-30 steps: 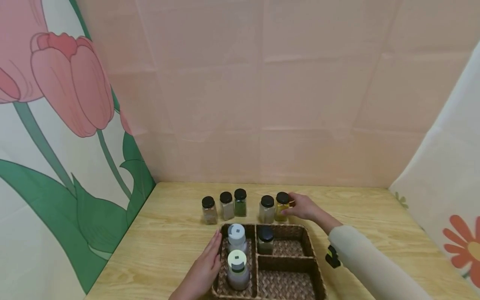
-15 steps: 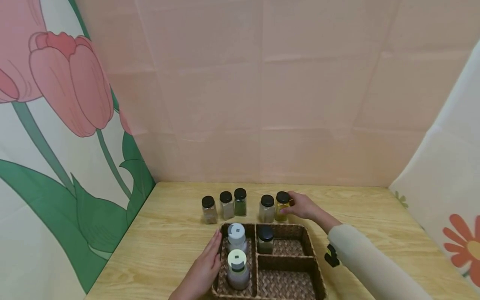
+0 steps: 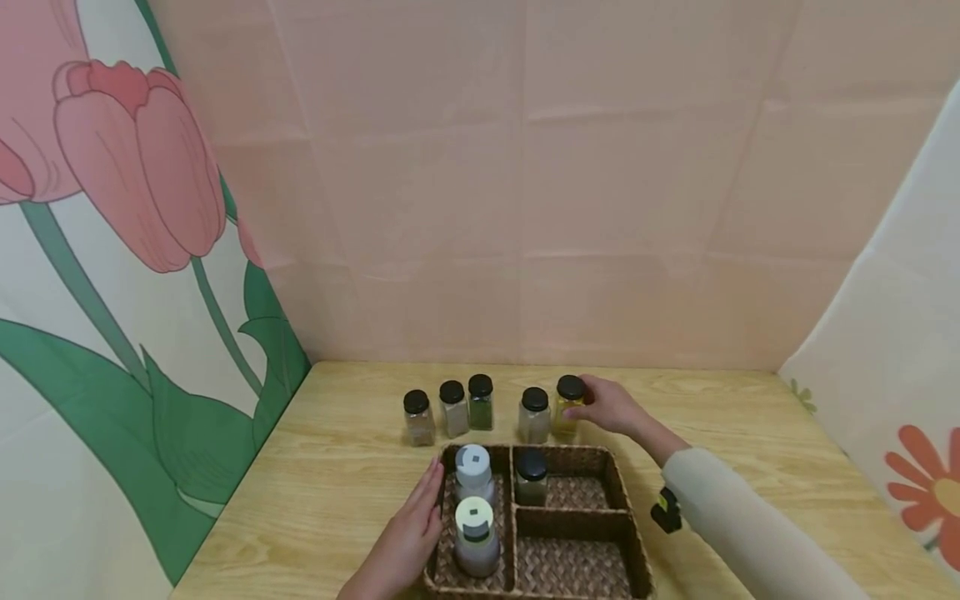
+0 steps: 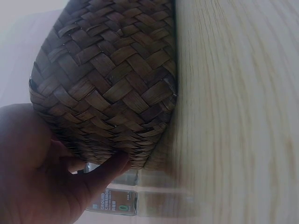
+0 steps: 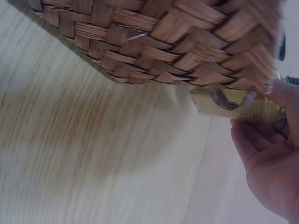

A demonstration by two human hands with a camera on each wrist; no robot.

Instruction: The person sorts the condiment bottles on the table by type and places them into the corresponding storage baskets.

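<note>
My right hand [image 3: 611,406] grips a square glass spice jar [image 3: 566,419] with yellow contents and a black lid, behind the basket. In the right wrist view the yellow jar [image 5: 238,103] is partly hidden by the basket's woven corner, with my fingers around its lid end. My left hand [image 3: 408,525] lies along the outer left side of the brown woven basket [image 3: 572,512], fingers extended. The left wrist view shows fingers [image 4: 110,169] touching the basket's woven wall [image 4: 107,70]. Close to the right hand stands a jar with pale contents [image 3: 534,418].
Three more black-lidded jars stand behind the basket: a brownish one [image 3: 419,421], a pale one [image 3: 453,412] and a green one [image 3: 481,406]. Inside the divided basket are a white-capped bottle [image 3: 473,475], a yellow-green-capped bottle [image 3: 476,542] and a dark-lidded jar [image 3: 532,479].
The yellow jar has risen slightly and shifted a little right in my right hand. My left hand and the basket have stayed in place.
</note>
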